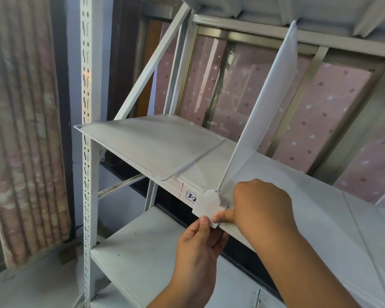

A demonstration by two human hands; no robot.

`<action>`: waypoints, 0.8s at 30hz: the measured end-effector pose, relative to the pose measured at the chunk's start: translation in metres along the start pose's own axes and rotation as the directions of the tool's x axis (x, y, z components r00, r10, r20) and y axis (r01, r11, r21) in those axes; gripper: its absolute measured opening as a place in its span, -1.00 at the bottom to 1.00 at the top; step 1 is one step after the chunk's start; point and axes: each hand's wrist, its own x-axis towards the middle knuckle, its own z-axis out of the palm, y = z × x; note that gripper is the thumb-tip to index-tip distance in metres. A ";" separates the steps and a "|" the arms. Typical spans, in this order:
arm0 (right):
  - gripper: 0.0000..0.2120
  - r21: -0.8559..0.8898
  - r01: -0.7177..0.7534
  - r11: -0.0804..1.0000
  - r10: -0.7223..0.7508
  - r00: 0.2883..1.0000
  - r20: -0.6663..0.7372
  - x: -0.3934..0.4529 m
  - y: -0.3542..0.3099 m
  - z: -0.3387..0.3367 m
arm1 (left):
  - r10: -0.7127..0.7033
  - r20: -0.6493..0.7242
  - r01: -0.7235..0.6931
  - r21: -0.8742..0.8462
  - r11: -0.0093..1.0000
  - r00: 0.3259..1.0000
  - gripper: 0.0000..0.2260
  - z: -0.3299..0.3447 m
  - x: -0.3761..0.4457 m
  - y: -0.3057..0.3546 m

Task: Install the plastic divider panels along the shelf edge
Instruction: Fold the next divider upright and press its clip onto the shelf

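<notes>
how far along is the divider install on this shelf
One divider stands upright on the shelf. In hand: both the left hand and right hand pinch its white clip at the front edge. Left: a clear panel lies flat, not installed.

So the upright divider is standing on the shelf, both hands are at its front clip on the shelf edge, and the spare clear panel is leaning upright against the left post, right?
Not quite. The spare clear panel lies flat on the shelf, overhanging its left end, not leaning against the post. The head view shows it. The rest holds: the upright divider stands on the shelf, and the left hand and right hand are at its front clip.
</notes>
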 end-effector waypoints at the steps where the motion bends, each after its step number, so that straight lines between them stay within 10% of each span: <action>1: -0.23 0.035 0.008 0.999 -0.009 1.000 0.024 0.003 -0.003 0.001 | -0.005 -0.008 0.005 -0.005 1.000 1.000 -0.73 0.001 0.001 0.000; 6: -0.36 0.247 0.013 0.969 -0.061 0.980 0.190 0.010 -0.014 0.008 | -0.031 -0.028 0.030 -0.041 0.999 0.999 -0.76 0.005 0.000 0.001; 12: -0.48 0.159 0.182 0.970 -0.147 0.967 -0.208 -0.009 -0.004 0.028 | -0.042 -0.062 0.036 -0.099 0.994 0.997 -0.82 0.008 0.001 -0.001; 24: -0.41 0.140 0.186 0.972 -0.110 0.896 -0.430 -0.027 -0.012 0.026 | 0.001 -0.095 -0.017 -0.164 0.986 0.995 -0.73 0.003 0.010 -0.001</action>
